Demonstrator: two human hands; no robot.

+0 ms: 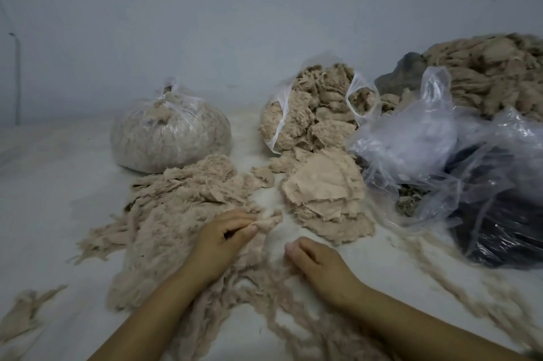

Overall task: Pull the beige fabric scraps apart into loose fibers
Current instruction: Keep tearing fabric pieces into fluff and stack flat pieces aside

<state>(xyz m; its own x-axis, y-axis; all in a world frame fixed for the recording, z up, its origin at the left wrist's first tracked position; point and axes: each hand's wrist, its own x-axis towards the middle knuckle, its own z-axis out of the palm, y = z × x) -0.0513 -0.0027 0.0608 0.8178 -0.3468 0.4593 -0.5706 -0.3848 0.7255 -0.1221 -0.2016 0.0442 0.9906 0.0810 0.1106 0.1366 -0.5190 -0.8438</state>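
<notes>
Both bare forearms reach forward, the left hand with fingers and thumb pinched together, the right hand just beside it, knuckles up, fingers curled under.
</notes>
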